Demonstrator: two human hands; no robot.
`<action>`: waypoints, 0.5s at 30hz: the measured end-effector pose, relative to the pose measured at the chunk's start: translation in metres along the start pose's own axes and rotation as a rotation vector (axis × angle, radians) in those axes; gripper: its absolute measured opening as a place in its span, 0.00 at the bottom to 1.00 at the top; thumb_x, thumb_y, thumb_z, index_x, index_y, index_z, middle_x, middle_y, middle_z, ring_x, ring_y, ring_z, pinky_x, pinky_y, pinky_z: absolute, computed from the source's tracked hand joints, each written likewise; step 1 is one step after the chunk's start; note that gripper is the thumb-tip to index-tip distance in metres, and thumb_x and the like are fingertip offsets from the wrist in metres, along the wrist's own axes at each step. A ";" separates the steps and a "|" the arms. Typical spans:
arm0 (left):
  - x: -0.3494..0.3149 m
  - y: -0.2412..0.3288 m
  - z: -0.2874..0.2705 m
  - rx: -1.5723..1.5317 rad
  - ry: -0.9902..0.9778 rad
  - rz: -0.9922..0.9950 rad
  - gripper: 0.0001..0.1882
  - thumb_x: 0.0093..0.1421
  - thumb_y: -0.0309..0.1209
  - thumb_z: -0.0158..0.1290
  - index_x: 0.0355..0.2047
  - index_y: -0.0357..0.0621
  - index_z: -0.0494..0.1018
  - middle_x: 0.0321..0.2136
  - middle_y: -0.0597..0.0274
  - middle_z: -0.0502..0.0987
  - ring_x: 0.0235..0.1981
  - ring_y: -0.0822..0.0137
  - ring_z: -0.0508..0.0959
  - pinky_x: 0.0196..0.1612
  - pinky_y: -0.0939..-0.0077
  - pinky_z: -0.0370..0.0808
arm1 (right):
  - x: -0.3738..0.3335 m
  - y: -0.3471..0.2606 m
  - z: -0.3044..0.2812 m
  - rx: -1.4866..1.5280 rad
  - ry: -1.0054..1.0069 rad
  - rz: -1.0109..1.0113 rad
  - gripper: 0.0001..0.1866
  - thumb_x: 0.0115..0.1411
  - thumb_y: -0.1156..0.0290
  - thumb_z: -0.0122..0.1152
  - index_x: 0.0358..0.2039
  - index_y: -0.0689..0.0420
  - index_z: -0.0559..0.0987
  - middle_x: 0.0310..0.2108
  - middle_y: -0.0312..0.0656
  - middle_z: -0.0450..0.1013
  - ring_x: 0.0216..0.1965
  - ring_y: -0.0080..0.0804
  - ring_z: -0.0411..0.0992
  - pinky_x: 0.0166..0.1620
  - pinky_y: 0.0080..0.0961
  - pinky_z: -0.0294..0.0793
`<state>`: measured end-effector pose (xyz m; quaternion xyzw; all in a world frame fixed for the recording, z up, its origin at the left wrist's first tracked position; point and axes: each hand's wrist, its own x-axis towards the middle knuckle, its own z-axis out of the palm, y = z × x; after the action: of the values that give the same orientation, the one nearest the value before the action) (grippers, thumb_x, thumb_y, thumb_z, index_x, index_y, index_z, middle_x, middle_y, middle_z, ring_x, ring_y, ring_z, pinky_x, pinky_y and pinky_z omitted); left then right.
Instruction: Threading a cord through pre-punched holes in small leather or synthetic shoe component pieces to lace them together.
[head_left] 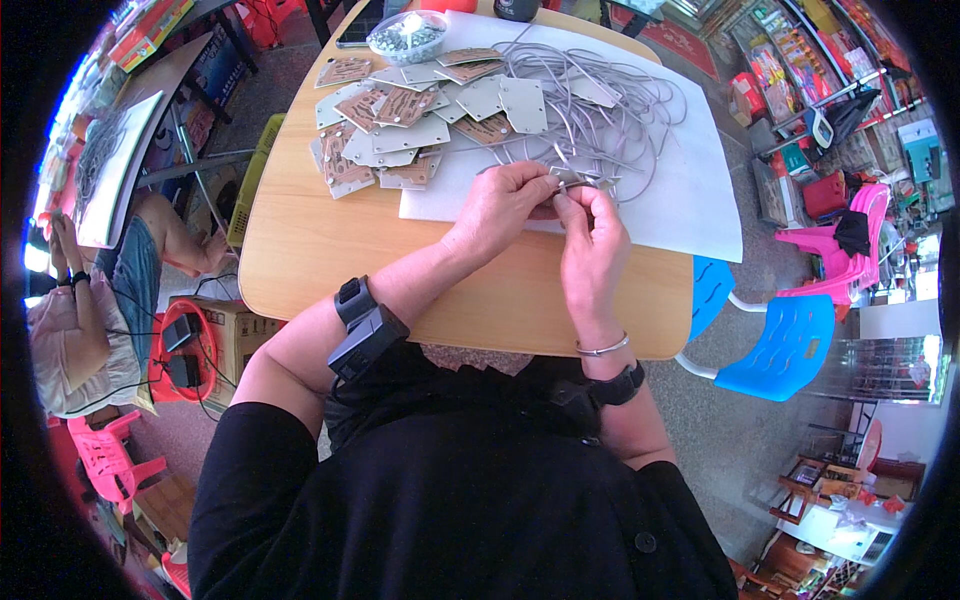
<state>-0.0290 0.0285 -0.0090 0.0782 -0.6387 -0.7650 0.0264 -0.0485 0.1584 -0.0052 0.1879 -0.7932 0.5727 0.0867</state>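
Close together over the front edge of a white foam sheet (690, 215), my left hand (500, 208) and my right hand (597, 245) meet with pinched fingertips. Between them is a small piece, partly hidden, with a thin grey cable (578, 184) running to the right fingers. A brownish edge shows beneath the fingertips; its kind is unclear. Just beyond lies a tangle of grey cables (625, 110). To the left of the cables, small circuit boards (400, 105) lie in a loose heap, some brown side up, others pale side up.
A clear tub of small metal parts (407, 38) stands at the far edge of the wooden table (300, 240), beside a phone (355, 36). Blue chairs (775, 345) stand at the right, and pink stools (845, 245) farther off. Another person (85, 320) sits at the left.
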 end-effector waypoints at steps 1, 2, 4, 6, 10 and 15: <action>0.000 0.000 0.001 -0.017 -0.008 0.001 0.12 0.64 0.31 0.46 0.39 0.33 0.72 0.32 0.63 0.75 0.34 0.75 0.76 0.41 0.79 0.76 | 0.000 0.001 0.000 0.001 0.001 -0.001 0.04 0.57 0.75 0.57 0.32 0.61 0.74 0.27 0.44 0.72 0.28 0.32 0.71 0.33 0.27 0.70; 0.000 0.001 0.001 -0.033 -0.017 0.002 0.12 0.64 0.31 0.46 0.39 0.33 0.72 0.33 0.63 0.75 0.35 0.75 0.76 0.41 0.79 0.76 | 0.000 0.003 0.000 0.030 -0.009 0.022 0.05 0.58 0.74 0.57 0.31 0.61 0.74 0.27 0.45 0.73 0.28 0.32 0.71 0.33 0.27 0.70; 0.003 -0.005 0.000 -0.021 -0.010 0.000 0.12 0.64 0.31 0.46 0.39 0.33 0.72 0.33 0.63 0.75 0.35 0.75 0.76 0.41 0.79 0.76 | 0.000 0.005 0.002 0.059 -0.026 0.052 0.06 0.58 0.72 0.57 0.31 0.62 0.74 0.27 0.45 0.73 0.28 0.32 0.71 0.33 0.27 0.70; 0.003 -0.006 0.000 -0.008 -0.007 0.003 0.12 0.64 0.31 0.46 0.39 0.33 0.72 0.33 0.63 0.75 0.35 0.75 0.76 0.41 0.79 0.76 | -0.001 0.005 0.002 0.030 0.001 -0.022 0.07 0.58 0.71 0.58 0.33 0.62 0.73 0.26 0.44 0.73 0.27 0.29 0.71 0.33 0.25 0.69; -0.002 0.003 0.002 0.168 0.008 0.048 0.12 0.63 0.31 0.47 0.37 0.32 0.72 0.31 0.63 0.76 0.34 0.74 0.76 0.40 0.80 0.75 | -0.002 -0.003 0.000 0.192 0.079 0.023 0.08 0.58 0.71 0.59 0.34 0.62 0.73 0.26 0.42 0.73 0.28 0.24 0.70 0.32 0.21 0.69; -0.009 0.006 0.005 0.162 0.015 0.118 0.12 0.61 0.32 0.50 0.35 0.33 0.74 0.26 0.62 0.77 0.29 0.76 0.75 0.34 0.80 0.72 | -0.001 -0.031 -0.011 0.009 -0.003 0.043 0.08 0.57 0.71 0.60 0.34 0.60 0.74 0.25 0.40 0.71 0.26 0.26 0.70 0.30 0.22 0.69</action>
<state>-0.0216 0.0332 -0.0016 0.0481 -0.7017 -0.7075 0.0698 -0.0359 0.1607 0.0250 0.1719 -0.7946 0.5779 0.0723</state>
